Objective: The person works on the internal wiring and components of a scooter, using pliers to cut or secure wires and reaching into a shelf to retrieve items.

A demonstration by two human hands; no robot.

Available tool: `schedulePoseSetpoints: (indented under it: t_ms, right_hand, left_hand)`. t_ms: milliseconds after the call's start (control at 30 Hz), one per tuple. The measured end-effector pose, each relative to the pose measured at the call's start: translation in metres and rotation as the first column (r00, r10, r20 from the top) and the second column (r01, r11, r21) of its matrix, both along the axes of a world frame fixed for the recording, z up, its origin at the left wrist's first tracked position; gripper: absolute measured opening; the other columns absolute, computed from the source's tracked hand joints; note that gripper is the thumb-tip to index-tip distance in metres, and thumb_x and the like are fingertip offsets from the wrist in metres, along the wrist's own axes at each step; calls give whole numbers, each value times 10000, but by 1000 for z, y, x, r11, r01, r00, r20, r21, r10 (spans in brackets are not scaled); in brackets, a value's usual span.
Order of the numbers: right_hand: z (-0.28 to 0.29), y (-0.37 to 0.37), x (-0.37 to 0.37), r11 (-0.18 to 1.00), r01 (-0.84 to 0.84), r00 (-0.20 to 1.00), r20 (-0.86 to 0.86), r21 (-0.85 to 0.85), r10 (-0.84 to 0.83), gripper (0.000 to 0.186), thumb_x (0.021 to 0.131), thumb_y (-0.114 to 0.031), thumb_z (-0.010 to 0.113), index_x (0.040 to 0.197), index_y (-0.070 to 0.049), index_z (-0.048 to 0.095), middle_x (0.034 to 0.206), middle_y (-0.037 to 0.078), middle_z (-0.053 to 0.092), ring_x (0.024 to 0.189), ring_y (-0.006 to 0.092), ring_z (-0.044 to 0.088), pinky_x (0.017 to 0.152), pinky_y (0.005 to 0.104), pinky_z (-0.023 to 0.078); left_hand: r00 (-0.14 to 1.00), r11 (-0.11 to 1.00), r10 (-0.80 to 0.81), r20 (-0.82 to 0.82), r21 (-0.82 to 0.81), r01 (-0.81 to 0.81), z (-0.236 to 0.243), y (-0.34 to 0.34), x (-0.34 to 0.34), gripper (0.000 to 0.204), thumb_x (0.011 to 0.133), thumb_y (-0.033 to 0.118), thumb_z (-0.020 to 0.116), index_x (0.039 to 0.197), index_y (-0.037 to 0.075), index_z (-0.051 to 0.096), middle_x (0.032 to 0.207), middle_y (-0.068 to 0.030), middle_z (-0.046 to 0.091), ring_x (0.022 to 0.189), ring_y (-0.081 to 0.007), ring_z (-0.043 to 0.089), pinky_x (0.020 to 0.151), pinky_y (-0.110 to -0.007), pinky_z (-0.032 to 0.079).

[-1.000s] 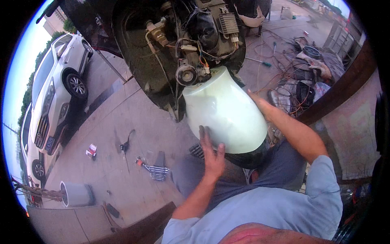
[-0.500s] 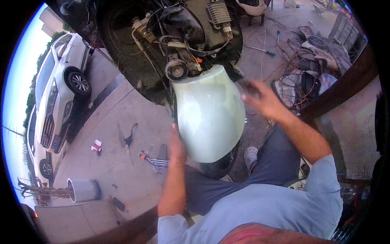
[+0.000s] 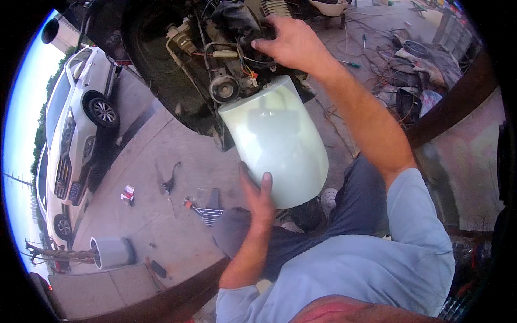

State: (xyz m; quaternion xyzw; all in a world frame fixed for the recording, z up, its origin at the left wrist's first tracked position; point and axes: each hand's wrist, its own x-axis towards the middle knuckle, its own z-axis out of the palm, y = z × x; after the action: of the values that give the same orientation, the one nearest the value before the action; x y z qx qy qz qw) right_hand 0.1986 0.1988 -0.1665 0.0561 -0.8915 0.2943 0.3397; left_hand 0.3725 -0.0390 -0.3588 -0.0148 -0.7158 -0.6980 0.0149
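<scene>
A glossy pale green-white scooter front fender [image 3: 274, 142] hangs beneath the exposed front of a scooter, over its front wheel [image 3: 308, 215]. My left hand [image 3: 258, 196] grips its lower left edge, thumb on the outer face and some fingertips hidden. Higher up, my right hand [image 3: 296, 43] reaches into the scooter's front beside a black cover [image 3: 237, 24]. Its thumb and forefinger are apart, and nothing shows between them; the other fingers are partly hidden. Loose coloured wires [image 3: 250, 71] and a round black horn [image 3: 224, 88] sit just above the fender.
On the ground to the left lie a wrench set [image 3: 207, 214], a brake lever [image 3: 169, 183] and a small red-and-white box [image 3: 127, 194]. A planter [image 3: 113, 253] stands nearer. White cars [image 3: 81, 113] are parked beyond. Cables and cloths [image 3: 417, 78] lie heaped at right, beside a brown beam [image 3: 452, 102].
My right hand has moved up and left, from beside the fender to the scooter's inner parts. My left hand has shifted onto the fender's lower face, and the fender has tilted.
</scene>
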Motion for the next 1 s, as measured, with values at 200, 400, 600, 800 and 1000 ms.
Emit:
schedulePoseSetpoints:
  t_ms: [200,400,600,800,1000]
  right_hand:
    - [11,-11,-9,998,-25,1000,15,55,24,476,811,-401,727,1079,-9,691,1029,249,692,1006,421,669,884,503,540]
    - [0,-32,-3,991,20,982,-187,131,5,503,844,-353,729,1199,-18,604,1015,212,642,1026,409,631,873,486,517]
    - [18,-31,-8,992,42,975,-221,122,-14,488,816,-339,745,1141,-20,570,939,219,700,910,412,694,786,521,567]
    - [36,-31,-22,989,-131,946,-309,-73,102,631,741,-112,697,1312,-9,449,990,282,673,979,500,634,850,534,514]
    - [53,-35,-39,957,-290,886,-382,-16,262,517,737,-80,681,1208,-20,478,953,305,659,977,507,621,828,543,505]
  left_hand:
    - [986,998,53,-157,-38,-59,3,19,22,843,890,241,683,1536,-82,248,1588,-249,289,1462,-339,299,1215,-431,176]
    - [993,993,58,-106,113,-46,1,11,19,774,899,165,681,1512,-84,279,1587,-237,291,1487,-337,255,1228,-435,150]
    - [989,976,131,-69,183,-117,-8,7,9,687,893,93,666,1474,-78,343,1538,-234,364,1452,-328,315,1216,-433,191]
    - [988,979,148,-48,150,-140,-8,-1,1,663,896,104,659,1461,-74,362,1510,-228,393,1411,-325,371,1199,-439,236]
    - [977,981,184,-107,86,-176,-11,-4,-5,652,872,179,662,1409,-93,409,1422,-244,483,1324,-330,465,1152,-441,310]
